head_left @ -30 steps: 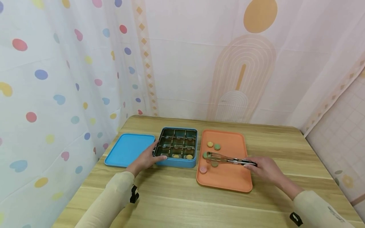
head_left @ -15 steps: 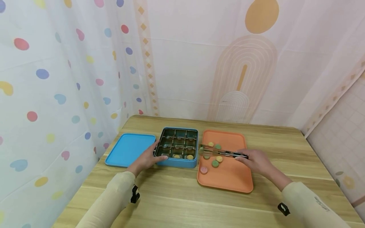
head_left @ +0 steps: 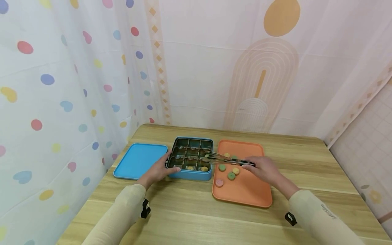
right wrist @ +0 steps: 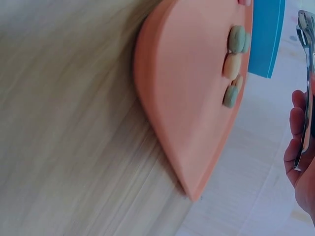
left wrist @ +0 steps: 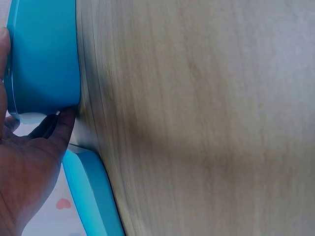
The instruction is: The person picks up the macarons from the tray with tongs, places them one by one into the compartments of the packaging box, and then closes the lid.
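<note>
Green macaron (head_left: 207,156): here at the tips of my tongs (head_left: 236,161), over the right side of the blue box (head_left: 193,175); probably light, crumbly, so squeeze its sides gently!
Right hand (head_left: 264,167): fingers wrapped round the tongs.
Tongs: smooth metal; a slip's possible.
Left hand (head_left: 157,172): thumb and fingers gripping the box's near-left corner.

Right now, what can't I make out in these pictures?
Head view: whether the tongs hold the greenish piece at their tips; it is small and blurred.
Head view: part of the green disc on the orange tray, covered by the tongs.
Left wrist view: the inside of the blue box, hidden by its own side wall.
Right wrist view: part of the right hand, cut off by the right edge.
</note>
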Available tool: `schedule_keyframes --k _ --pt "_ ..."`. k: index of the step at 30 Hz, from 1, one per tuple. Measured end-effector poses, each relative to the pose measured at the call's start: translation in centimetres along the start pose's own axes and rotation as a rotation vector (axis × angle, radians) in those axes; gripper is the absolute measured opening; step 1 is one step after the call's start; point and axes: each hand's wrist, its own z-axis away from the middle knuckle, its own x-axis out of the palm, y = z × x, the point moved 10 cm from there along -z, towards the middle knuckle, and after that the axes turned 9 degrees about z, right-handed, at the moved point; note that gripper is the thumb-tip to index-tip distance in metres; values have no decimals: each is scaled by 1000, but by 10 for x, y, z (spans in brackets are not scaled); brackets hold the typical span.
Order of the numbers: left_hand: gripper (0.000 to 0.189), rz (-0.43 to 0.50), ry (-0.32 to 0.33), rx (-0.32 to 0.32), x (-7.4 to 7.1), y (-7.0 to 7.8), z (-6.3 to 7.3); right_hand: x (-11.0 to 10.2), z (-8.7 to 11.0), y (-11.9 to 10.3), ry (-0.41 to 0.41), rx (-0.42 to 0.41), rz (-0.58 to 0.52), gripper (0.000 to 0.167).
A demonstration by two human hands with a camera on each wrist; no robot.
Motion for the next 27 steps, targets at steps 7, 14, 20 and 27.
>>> schedule_keyframes --k 7,14,20,27 --pt "104 3 1 1 0 0 1 9 -13 -12 -12 14 -13 32" --pt "105 4 0 2 0 -1 -1 17 -29 -29 -8 2 1 26" --pt "105 16 1 0 0 0 0 28 -44 -42 -26 18 -7 15" --pt "106 21 -1 -2 1 -1 0 45 -61 -56 -83 58 9 21"
